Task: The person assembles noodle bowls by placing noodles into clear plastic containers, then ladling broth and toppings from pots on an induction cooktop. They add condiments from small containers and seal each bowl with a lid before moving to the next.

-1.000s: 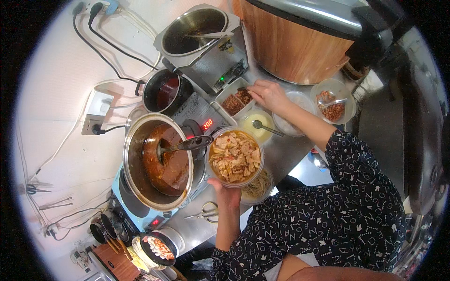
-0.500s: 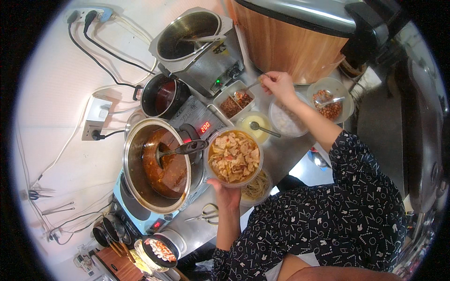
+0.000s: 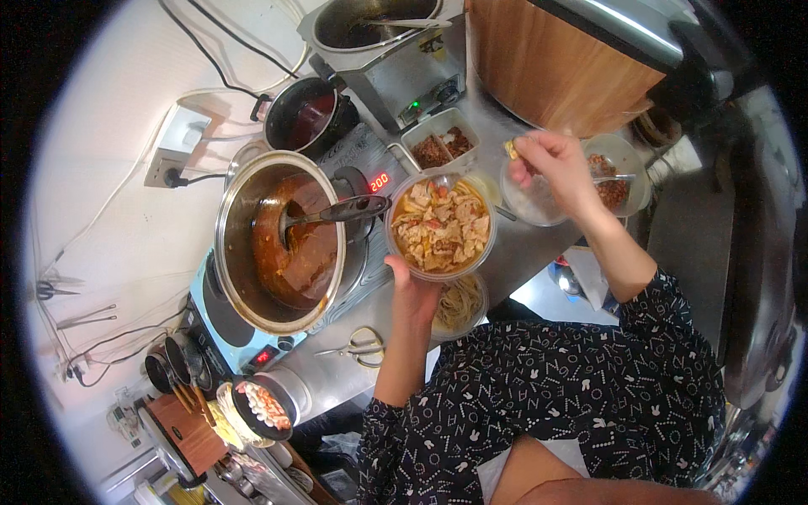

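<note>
My left hand [image 3: 412,295] holds up a clear round plastic bowl [image 3: 431,275] filled with sliced meat in orange broth. My right hand [image 3: 555,172] pinches a small yellowish thing [image 3: 511,150], too small to make out, above a tub of white contents [image 3: 526,202]. Left of that hand stands a divided container [image 3: 473,139] with reddish-brown chilli seasonings. The held bowl mostly hides a tub of pale yellow liquid [image 3: 486,187]. A large steel pot [image 3: 229,261] of reddish-brown soup, with a ladle [image 3: 358,208] resting in it, is beside the bowl.
Noodles [image 3: 459,305] fill a tub below the bowl. Peanuts [image 3: 608,194] with a spoon are at right. Scissors [image 3: 362,347] lie near a light-blue hob [image 3: 210,337]. A black pot [image 3: 341,109], steel cooker [image 3: 396,80] and wood-patterned bin-like cooker [image 3: 564,67] stand behind.
My right hand has moved right, away from the divided container, and the spoon it held there no longer shows. The bowl now covers more of the pale yellow tub. The whole view has shifted.
</note>
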Tool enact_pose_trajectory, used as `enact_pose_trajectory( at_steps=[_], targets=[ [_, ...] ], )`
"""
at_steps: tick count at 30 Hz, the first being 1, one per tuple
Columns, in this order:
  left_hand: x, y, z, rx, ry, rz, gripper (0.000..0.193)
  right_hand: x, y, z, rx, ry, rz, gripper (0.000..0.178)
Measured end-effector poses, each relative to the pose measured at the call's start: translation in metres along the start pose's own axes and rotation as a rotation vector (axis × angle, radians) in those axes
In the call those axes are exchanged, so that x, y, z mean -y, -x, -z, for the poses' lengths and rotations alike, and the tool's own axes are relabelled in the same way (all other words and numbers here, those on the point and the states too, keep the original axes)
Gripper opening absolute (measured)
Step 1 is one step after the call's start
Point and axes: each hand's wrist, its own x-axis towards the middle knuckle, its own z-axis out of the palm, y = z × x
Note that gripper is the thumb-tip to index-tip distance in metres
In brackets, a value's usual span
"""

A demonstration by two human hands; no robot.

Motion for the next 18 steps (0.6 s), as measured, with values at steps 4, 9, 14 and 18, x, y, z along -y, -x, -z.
enact_pose_trajectory(
  at_steps=[4, 9, 14, 18],
  targets=[
    [0.003, -0.001, 0.001, -0.037, 0.001, -0.003, 0.098, -0.002, 0.018, -0.011, 0.034, 0.066, 0.047, 0.019],
    [0.005, -0.001, 0.004, 0.02, 0.069, -0.02, 0.095, -0.006, 0.012, -0.004, -0.001, -0.029, -0.06, 0.02],
    [0.006, 0.001, 0.004, 0.027, 0.021, -0.014, 0.101, -0.017, -0.006, 0.009, -0.103, -0.176, -0.14, 0.02],
    [0.004, 0.007, 0.0, -0.065, 0.018, 0.006, 0.106, -0.042, -0.043, 0.013, -0.206, -0.097, 0.096, 0.021]
  ],
)
